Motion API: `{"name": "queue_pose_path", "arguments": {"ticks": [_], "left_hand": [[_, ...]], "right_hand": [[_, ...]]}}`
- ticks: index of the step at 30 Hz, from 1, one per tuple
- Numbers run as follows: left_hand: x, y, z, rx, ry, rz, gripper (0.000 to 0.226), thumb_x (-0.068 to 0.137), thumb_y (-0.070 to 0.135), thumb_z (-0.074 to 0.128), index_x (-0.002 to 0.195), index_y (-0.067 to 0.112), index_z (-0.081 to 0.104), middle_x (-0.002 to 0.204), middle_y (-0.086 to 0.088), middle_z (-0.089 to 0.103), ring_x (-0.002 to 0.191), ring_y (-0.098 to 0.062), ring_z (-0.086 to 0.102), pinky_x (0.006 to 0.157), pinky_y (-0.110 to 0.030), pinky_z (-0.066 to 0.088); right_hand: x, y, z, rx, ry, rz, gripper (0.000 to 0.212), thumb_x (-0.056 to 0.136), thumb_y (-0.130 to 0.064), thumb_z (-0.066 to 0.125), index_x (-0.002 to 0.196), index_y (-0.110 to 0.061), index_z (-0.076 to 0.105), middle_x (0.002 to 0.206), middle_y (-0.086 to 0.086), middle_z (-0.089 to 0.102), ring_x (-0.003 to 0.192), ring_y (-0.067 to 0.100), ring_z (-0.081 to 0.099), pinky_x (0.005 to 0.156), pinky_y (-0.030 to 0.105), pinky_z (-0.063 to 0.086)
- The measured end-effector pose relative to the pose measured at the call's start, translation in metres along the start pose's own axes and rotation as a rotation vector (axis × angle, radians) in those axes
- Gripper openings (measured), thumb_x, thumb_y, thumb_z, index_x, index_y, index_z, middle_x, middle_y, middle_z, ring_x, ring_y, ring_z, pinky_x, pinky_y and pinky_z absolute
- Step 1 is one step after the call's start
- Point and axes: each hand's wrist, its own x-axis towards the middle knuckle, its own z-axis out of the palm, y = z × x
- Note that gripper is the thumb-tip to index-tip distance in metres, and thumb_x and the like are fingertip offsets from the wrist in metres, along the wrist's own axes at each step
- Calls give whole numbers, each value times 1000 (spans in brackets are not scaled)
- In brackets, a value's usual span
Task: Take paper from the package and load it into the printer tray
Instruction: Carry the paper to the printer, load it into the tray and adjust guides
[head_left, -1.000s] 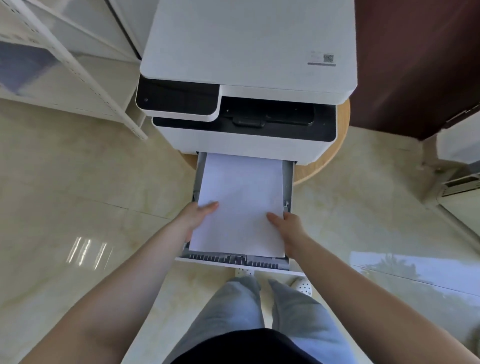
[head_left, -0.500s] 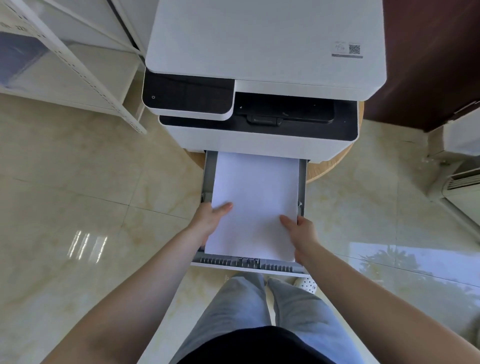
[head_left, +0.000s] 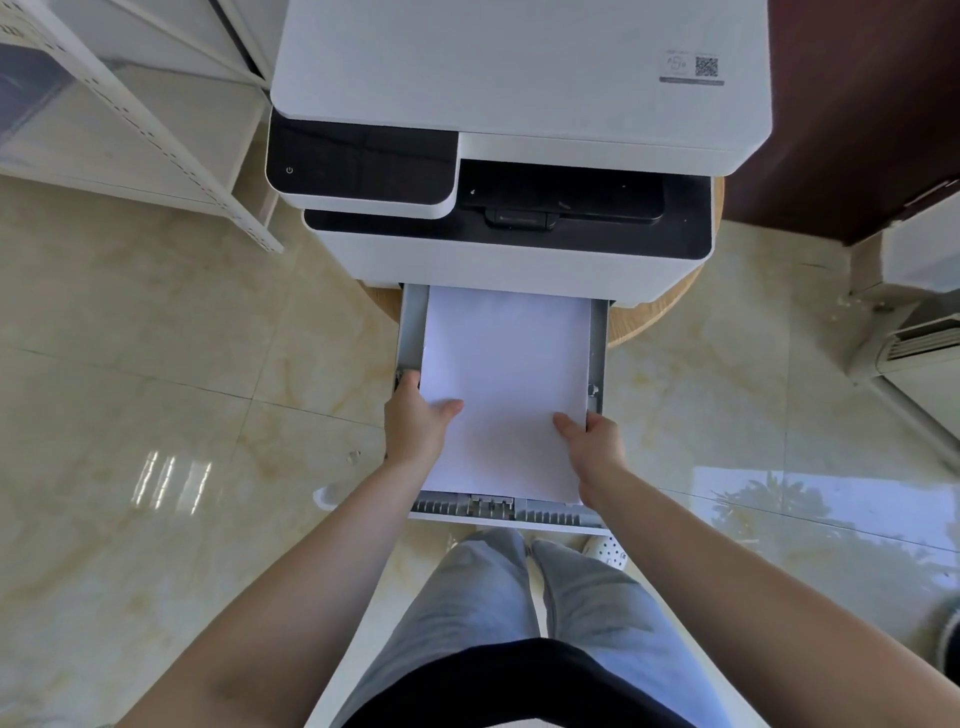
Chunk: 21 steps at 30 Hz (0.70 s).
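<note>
A white printer (head_left: 519, 104) with a black control panel stands on a round wooden stool. Its grey paper tray (head_left: 598, 343) is pulled out toward me. A stack of white paper (head_left: 506, 374) lies in the tray, its far end reaching under the printer body. My left hand (head_left: 415, 421) grips the stack's left edge, thumb on top. My right hand (head_left: 597, 441) grips the right edge, thumb on top. The paper package is not in view.
A white metal shelf rack (head_left: 156, 130) stands at the left of the printer. A dark brown wall panel (head_left: 857, 104) and a white appliance (head_left: 924, 338) are at the right. Glossy beige floor tiles (head_left: 156, 415) surround the stool. My legs are below the tray.
The view has shifted closer and the printer sits lower and more to the right in frame. Both hands stay on the paper's edges; the left hand now wraps further over the left edge.
</note>
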Motion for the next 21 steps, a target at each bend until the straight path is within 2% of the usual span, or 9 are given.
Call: {"name": "queue_pose_path", "arguments": {"ticks": [5, 9, 12, 16, 19, 21], "left_hand": [[-3, 0, 3, -7, 35, 15, 48, 74, 21, 79, 110, 1, 55, 103, -11, 63, 98, -33, 59, 76, -30, 40], [-5, 0, 3, -43, 44, 24, 45, 73, 20, 80, 106, 0, 56, 98, -12, 63, 90, -31, 58, 76, -34, 47], [-7, 0, 3, -53, 45, 31, 43, 74, 18, 79, 106, 2, 54, 96, -10, 62, 84, -28, 56, 72, -30, 42], [-10, 1, 1, -77, 61, 62, 53, 74, 17, 78, 115, 5, 48, 110, -12, 64, 92, -28, 60, 73, -29, 43], [-14, -1, -4, -72, 79, 142, 56, 78, 21, 76, 123, 6, 44, 116, -11, 63, 104, -27, 59, 81, -30, 45], [-16, -2, -6, -30, 87, 188, 55, 80, 21, 74, 125, 8, 46, 117, -9, 62, 107, -26, 58, 84, -31, 47]], "right_hand": [[-1, 1, -2, -52, -13, -59, 7, 85, -19, 67, 86, -14, 62, 77, 0, 66, 68, 21, 62, 56, 28, 49], [0, -2, -2, -69, -5, -68, 13, 80, -12, 71, 82, -20, 61, 80, 3, 68, 76, 30, 67, 72, 43, 57], [1, -1, -1, -88, 9, -76, 12, 81, -11, 70, 83, -19, 61, 80, 2, 68, 78, 32, 66, 76, 48, 57], [-2, -1, -6, -233, 37, -151, 9, 80, -21, 71, 75, -19, 63, 78, 3, 70, 72, 27, 66, 70, 42, 57], [-3, -2, -15, -361, 105, -220, 21, 77, -28, 73, 82, -8, 68, 80, 9, 72, 71, 28, 67, 65, 40, 55], [-5, -2, -18, -409, 130, -229, 26, 75, -34, 73, 86, -11, 67, 80, 4, 71, 74, 26, 67, 67, 41, 58]]}}
